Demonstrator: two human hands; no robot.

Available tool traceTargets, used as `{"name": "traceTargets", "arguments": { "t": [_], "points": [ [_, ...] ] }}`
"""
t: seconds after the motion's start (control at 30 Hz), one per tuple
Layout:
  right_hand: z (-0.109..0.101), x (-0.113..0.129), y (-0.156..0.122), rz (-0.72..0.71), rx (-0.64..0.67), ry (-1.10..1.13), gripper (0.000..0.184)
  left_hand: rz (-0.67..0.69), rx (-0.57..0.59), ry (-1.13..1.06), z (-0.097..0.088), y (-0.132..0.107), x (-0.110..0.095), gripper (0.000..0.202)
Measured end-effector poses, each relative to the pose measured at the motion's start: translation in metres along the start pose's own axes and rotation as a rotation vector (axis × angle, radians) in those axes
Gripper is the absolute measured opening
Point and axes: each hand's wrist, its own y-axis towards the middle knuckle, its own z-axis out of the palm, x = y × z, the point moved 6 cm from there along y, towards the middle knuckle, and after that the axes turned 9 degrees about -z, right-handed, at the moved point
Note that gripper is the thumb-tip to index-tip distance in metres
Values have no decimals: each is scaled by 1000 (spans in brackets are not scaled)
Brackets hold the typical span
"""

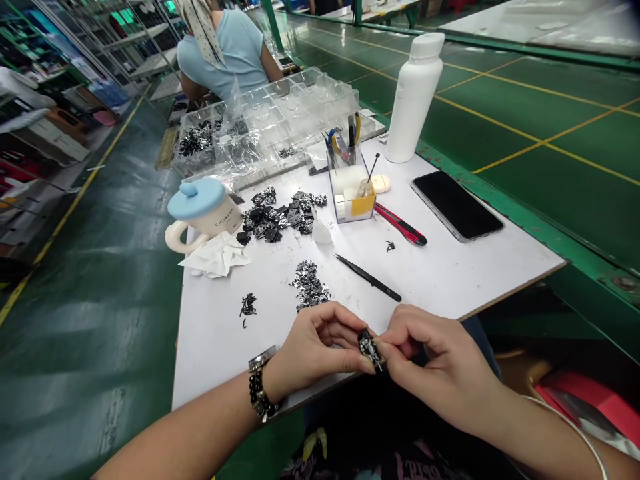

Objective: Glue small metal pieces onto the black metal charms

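Left hand (315, 350): thumb and fingers closed on a small black metal part (369, 349), gripping one edge.
Right hand (435, 365): fingertips (400, 328) pinch its other edge.
Part: light, stiff, probably delicate – safest held by the edges.
Just beyond the fingers: tweezers (367, 277), a loose metal pile (309, 285).

Bright, even indoor light fills the view, probably from overhead, leaving only soft shadows beneath the left hand (315, 347) and right hand (435, 360). Pale glare streaks across the glossy green floor (90, 333) and lightly washes the white table (235, 353). The wide lens bends the yellow floor lines (65, 227) and stretches the shelves (85, 40) at the left edge. The far table (545, 23) at top right is blurred, and the small black parts (370, 349) held between the hands look slightly soft, though that is hard to judge.
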Motion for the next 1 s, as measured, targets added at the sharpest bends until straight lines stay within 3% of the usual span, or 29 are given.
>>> {"name": "traceTargets", "arguments": {
  "t": [0.33,0.73,1.0],
  "points": [
    [0,2,2,-40,30,39,14,7,8,-5,0,-1,-1,34],
    [5,-20,0,226,111,323,18,-60,-47,-38,-1,1,4,32],
    [5,-19,-2,150,103,290,19,-97,-79,-31,-3,1,5,36]
  ]
}}
